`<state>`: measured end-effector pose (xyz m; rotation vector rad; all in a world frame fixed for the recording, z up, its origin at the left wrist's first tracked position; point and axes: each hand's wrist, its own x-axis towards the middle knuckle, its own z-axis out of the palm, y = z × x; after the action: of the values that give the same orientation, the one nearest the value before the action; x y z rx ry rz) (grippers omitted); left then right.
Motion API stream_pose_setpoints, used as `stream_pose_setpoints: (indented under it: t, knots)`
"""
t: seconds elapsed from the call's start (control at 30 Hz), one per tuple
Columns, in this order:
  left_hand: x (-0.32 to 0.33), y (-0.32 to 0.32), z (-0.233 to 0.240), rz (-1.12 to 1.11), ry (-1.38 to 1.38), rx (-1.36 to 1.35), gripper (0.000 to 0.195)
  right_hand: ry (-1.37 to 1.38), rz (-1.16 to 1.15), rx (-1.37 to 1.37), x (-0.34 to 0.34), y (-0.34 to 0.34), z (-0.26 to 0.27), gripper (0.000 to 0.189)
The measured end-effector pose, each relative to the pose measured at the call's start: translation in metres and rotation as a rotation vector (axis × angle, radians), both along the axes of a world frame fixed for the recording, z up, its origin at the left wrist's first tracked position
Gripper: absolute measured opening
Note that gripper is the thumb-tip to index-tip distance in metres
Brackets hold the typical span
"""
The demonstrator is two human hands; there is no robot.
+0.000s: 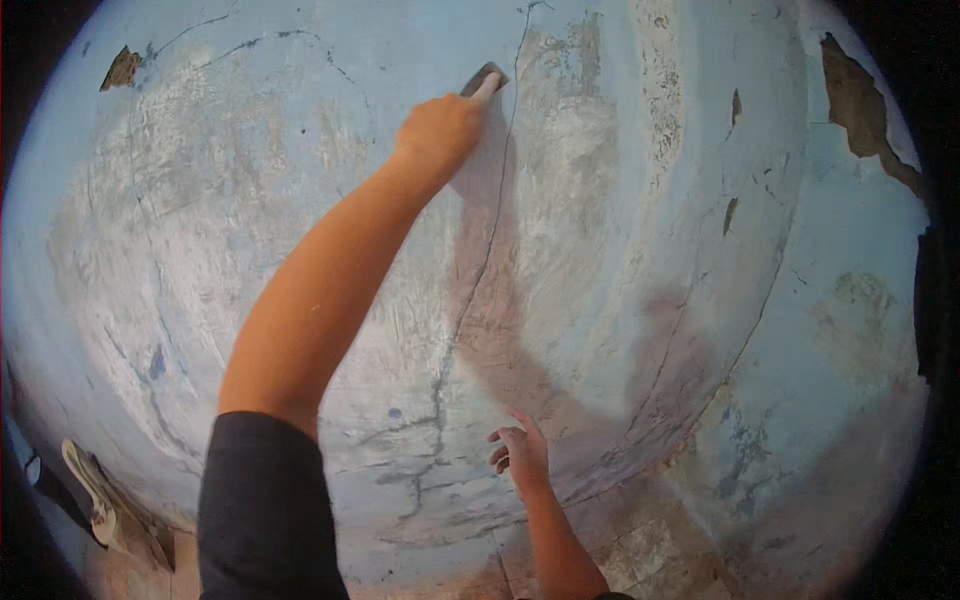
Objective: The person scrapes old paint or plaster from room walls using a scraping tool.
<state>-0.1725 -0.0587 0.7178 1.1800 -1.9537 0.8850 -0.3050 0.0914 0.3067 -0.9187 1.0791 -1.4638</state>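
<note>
My left hand [442, 129] is raised high against a cracked, light-blue painted wall [420, 45], its fingers closed on a flat scraper-like tool [480, 78]. The tool's dark blade lies at the wall just left of a long vertical crack; the exact kind of tool cannot be told. Lower down, right of the middle, my right hand [525, 451] hangs before the wall with its fingers apart and slightly bent, holding nothing. Whitish worn patches [570, 150] of plaster surround the crack.
Paint and plaster have broken away at the upper right [855, 97] and upper left [122, 69]. At the lower left a pale, long object [94, 487] stands near the wall's foot. A tiled floor [480, 570] shows along the bottom. Shadows of the arm fall on the wall.
</note>
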Motion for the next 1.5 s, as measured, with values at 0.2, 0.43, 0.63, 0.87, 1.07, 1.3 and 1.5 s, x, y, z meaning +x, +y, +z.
stream_pose_setpoints:
  t: [0.2,0.43,0.63,0.87,1.07,1.3,1.5]
  knots:
    - [0.058,-0.001,-0.023,-0.023,-0.035,-0.007,0.073,-0.054,-0.022,0.081,0.055,0.018,-0.030,0.048]
    - [0.148,0.022,-0.056,0.153,-0.117,0.102,0.075,0.078,-0.042,-0.048,0.098,0.036,0.000,0.047]
    - [0.039,-0.007,0.018,-0.193,-0.025,0.007,0.074,-0.020,-0.155,-0.076,0.089,0.056,0.001,0.047]
    - [0.099,0.012,-0.071,-0.076,-0.055,0.131,0.081,0.023,-0.257,0.025,0.061,0.074,-0.019,0.047]
    - [0.151,0.018,-0.148,0.055,-0.170,0.211,0.082,0.066,-0.177,-0.055,0.074,0.070,-0.004,0.046]
    - [0.063,0.010,-0.110,-0.097,-0.008,0.146,0.073,0.005,-0.133,0.008,0.087,0.080,-0.011,0.048]
    - [0.117,0.024,-0.203,0.027,-0.122,0.291,0.079,0.045,-0.207,0.047,0.041,0.094,-0.035,0.047]
